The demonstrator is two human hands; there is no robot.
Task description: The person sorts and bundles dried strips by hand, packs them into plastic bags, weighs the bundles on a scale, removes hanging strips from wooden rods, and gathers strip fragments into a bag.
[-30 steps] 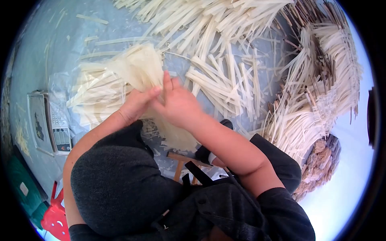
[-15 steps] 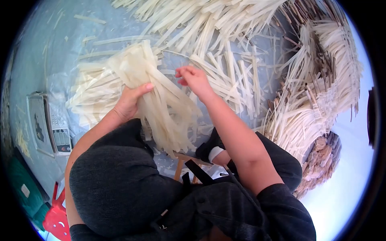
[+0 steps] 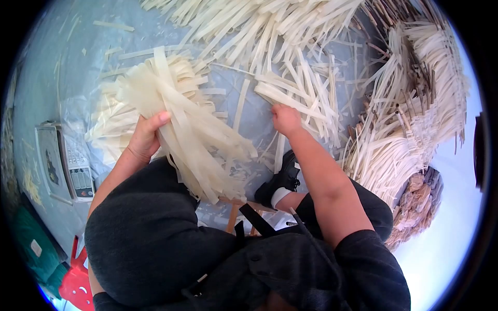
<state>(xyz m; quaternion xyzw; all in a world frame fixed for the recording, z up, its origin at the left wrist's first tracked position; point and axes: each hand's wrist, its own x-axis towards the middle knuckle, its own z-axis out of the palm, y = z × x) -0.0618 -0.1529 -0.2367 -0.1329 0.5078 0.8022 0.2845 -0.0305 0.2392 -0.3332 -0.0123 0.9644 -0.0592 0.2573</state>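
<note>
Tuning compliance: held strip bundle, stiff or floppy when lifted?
Likely floppy: the bundle of pale strips bends and fans out beyond the left grip. Probably light for its bulk: its strips look thin. Some may slip free; no tie shows.

The left hand (image 3: 148,137) is being kept closed, its thumb (image 3: 158,120) being pressed flat on top, and the left forearm (image 3: 115,179) is being angled forward. The right arm (image 3: 329,192) is being extended almost straight, the right hand (image 3: 286,119) being held back upward, fingers (image 3: 278,110) being curled.
</note>
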